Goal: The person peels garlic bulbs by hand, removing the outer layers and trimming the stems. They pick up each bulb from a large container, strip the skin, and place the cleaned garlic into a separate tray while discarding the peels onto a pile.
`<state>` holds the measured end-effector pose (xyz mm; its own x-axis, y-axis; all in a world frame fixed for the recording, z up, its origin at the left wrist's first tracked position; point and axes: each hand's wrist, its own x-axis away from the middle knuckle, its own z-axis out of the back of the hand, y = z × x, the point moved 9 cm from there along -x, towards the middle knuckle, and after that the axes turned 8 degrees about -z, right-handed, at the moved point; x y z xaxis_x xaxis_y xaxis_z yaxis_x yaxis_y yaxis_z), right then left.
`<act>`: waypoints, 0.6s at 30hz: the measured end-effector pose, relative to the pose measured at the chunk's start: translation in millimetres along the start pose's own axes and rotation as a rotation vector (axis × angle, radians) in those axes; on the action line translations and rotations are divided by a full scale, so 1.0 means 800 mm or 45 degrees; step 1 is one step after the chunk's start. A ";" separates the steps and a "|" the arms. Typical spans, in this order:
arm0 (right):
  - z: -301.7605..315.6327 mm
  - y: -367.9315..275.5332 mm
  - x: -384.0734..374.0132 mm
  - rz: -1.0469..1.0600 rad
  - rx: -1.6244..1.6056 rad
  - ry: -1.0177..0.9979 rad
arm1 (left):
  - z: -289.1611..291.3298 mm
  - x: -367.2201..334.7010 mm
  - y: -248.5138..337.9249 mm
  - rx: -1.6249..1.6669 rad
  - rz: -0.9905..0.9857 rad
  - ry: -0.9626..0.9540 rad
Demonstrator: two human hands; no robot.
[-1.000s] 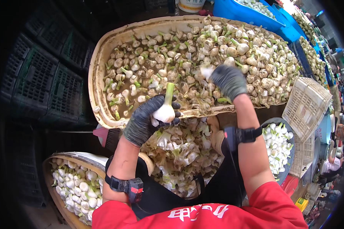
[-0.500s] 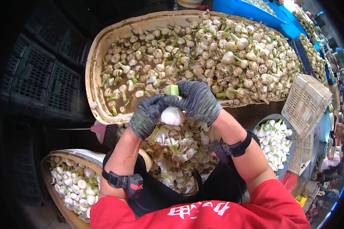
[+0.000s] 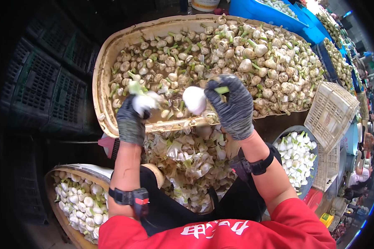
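My left hand point(image 3: 131, 120), in a grey knit glove, is closed round a white garlic bulb point(image 3: 143, 103) with a pale green stem pointing up. Motion smears this bulb, so its surface cannot be made out. The gloved right hand point(image 3: 233, 107) grips a second garlic bulb point(image 3: 194, 101), smooth and white with a faint purple tinge. A bit of green stem shows between the right fingers. Both hands are raised over the near side of a big cream tub point(image 3: 108, 52), apart from each other. Inside it, muddy garlic bulbs point(image 3: 274, 62) are piled at right and lie in brown water at left.
Loose garlic skins point(image 3: 191, 166) heap up between my knees. White bulbs fill a container point(image 3: 81, 203) at lower left and a round tub point(image 3: 296, 153) at right. A tilted cream crate point(image 3: 332, 114) stands beside that tub. Dark crates point(image 3: 45, 87) line the left.
My hands were together over one visible bulb with a green stem; now they are apart, each with a white bulb. A blurred brownish bit shows above the skins heap.
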<state>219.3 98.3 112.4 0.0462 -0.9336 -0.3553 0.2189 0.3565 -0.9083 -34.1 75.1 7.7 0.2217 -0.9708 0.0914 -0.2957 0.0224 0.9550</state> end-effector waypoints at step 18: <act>-0.098 0.155 0.106 -0.311 1.269 -1.563 | -0.189 0.021 0.021 0.361 0.194 -0.444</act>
<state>174.2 66.1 -47.8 0.5282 -0.5992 0.6017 0.8349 0.4958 -0.2392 105.3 95.3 67.6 -0.1551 -0.9848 0.0782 -0.5536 0.1522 0.8188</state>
